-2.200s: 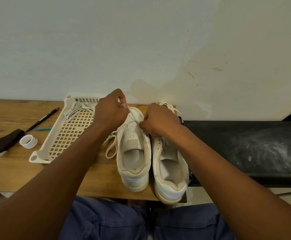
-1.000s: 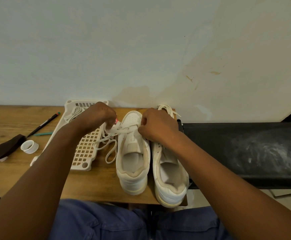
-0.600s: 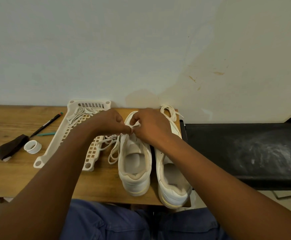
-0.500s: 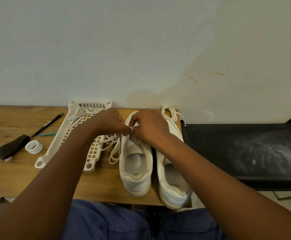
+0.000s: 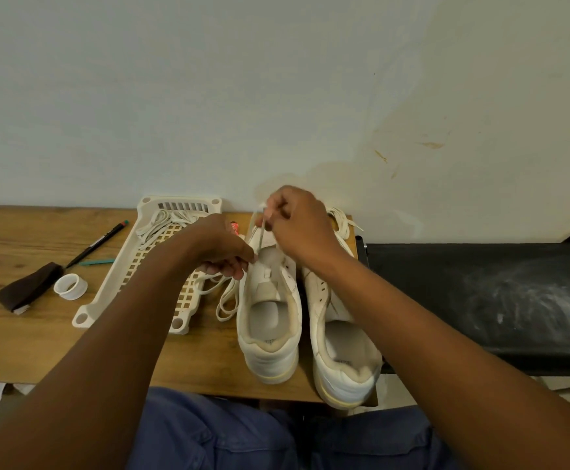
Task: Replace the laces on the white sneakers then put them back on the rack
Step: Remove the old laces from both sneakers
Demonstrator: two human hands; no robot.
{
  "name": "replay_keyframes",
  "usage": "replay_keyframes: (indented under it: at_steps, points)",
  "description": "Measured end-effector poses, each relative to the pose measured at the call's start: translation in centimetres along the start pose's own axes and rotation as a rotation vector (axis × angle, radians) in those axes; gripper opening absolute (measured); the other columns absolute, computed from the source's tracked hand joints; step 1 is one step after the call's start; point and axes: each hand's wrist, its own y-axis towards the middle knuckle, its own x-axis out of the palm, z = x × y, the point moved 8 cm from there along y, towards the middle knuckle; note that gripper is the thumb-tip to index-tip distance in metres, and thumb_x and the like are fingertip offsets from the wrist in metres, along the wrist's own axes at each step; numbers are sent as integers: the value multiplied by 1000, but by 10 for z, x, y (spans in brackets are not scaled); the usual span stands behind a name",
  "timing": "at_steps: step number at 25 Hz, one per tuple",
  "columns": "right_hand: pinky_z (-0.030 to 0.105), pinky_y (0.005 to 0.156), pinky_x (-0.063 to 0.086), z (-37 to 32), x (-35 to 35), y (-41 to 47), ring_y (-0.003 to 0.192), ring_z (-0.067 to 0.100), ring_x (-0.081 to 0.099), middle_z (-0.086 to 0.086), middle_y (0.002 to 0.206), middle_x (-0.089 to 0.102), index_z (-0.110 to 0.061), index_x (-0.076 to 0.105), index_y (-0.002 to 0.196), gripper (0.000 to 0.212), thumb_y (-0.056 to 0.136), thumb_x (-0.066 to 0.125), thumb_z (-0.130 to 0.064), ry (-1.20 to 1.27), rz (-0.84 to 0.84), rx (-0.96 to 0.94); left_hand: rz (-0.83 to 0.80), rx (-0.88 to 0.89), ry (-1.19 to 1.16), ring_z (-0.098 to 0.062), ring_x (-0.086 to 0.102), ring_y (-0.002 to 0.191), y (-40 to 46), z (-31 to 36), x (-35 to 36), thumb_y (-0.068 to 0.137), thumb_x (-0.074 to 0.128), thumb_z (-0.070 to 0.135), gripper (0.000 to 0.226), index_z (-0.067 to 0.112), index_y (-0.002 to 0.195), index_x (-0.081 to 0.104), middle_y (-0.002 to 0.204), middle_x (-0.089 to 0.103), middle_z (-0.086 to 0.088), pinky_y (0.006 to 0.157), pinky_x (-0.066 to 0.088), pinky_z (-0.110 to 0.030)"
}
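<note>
Two white sneakers on the wooden surface [image 5: 22, 340], heels toward the person, side by side and touching or nearly so. Left sneaker [image 5: 270, 320] sits fully on the surface; right sneaker [image 5: 341, 340] has its heel over the near edge.

Right hand [image 5: 297, 225] is raised above the left sneaker's toe end, grip narrow: fingertips pinch a lace [image 5: 259, 232] that runs taut down to the eyelet area. Left hand [image 5: 222, 249] is lower, at the left side of the same sneaker's tongue, fingers curled and pinching the lace near the eyelets. Slack lace loops [image 5: 225, 300] lie on the surface just left of the sneaker, partly over the rack's edge.

Rack [image 5: 113, 290]: white plastic lattice, lying flat left of the sneakers, w/ another bunch of laces [image 5: 161, 225] at its far end. Right sneaker's lace ends [image 5: 344, 222] trail past its toe.

Also on the surface, far left: black pen [image 5: 96, 244], teal stick [image 5: 96, 262], white tape ring [image 5: 70, 286], dark brown cloth [image 5: 27, 291]. Small red item [image 5: 235, 226] behind left hand, can't ID. Black bench [image 5: 480, 300] to the right.
</note>
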Motion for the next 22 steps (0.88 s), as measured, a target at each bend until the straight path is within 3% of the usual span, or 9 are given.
replay_keyframes:
  at_steps: [3, 5, 8, 12, 16, 19, 22]
  points:
    - [48, 76, 64, -20, -26, 5, 69, 17, 73, 1, 77, 74, -17, 59, 94, 14, 102, 55, -7, 355, 109, -25, -16, -22, -3, -12, 58, 39, 1, -1, 1, 89, 78, 19, 26, 2, 70, 71, 60, 72, -8, 45, 41, -21]
    - [42, 67, 59, -31, -39, 4, 62, 16, 64, 3, 72, 69, -17, 59, 96, 12, 103, 56, -7, 348, 169, -95, -16, -26, -5, -11, 59, 42, 2, -2, 0, 88, 79, 22, 27, 4, 69, 71, 61, 73, -7, 46, 43, -20]
    - [39, 72, 56, -27, -43, 6, 69, 19, 66, 8, 74, 70, -18, 62, 95, 8, 98, 61, -11, 157, 198, -122, 7, -11, 4, -11, 57, 42, 1, -3, -2, 85, 81, 24, 25, 5, 71, 72, 61, 72, -6, 45, 43, -19]
    - [41, 83, 59, -4, -33, 12, 81, 15, 69, -6, 83, 72, -23, 68, 90, 4, 90, 70, -19, -114, 46, -4, 58, 87, -38, -17, 62, 51, 1, -2, -7, 79, 87, 26, 29, 2, 87, 72, 72, 74, -11, 46, 47, -23]
    - [37, 90, 49, 10, -37, 8, 111, 25, 56, 5, 118, 60, -23, 60, 126, 41, 86, 68, -15, -393, 61, 56, -20, 27, -115, -25, 75, 72, 1, -7, -1, 83, 85, 26, 30, 0, 92, 73, 80, 78, -16, 71, 63, -37]
    - [38, 89, 41, -3, -11, 0, 118, 25, 47, -1, 117, 57, -35, 72, 102, 18, 84, 73, -33, -578, -76, -35, -54, -11, -151, -27, 76, 74, -1, -6, 3, 89, 79, 18, 26, -6, 98, 72, 83, 78, -18, 72, 64, -38]
    - [44, 94, 40, 0, 15, -13, 119, 28, 48, -1, 112, 60, -31, 77, 96, 18, 80, 74, -39, -727, -179, -34, -37, 0, -180, -30, 77, 77, -2, -3, 3, 90, 76, 9, 22, -9, 101, 71, 88, 77, -22, 70, 64, -38]
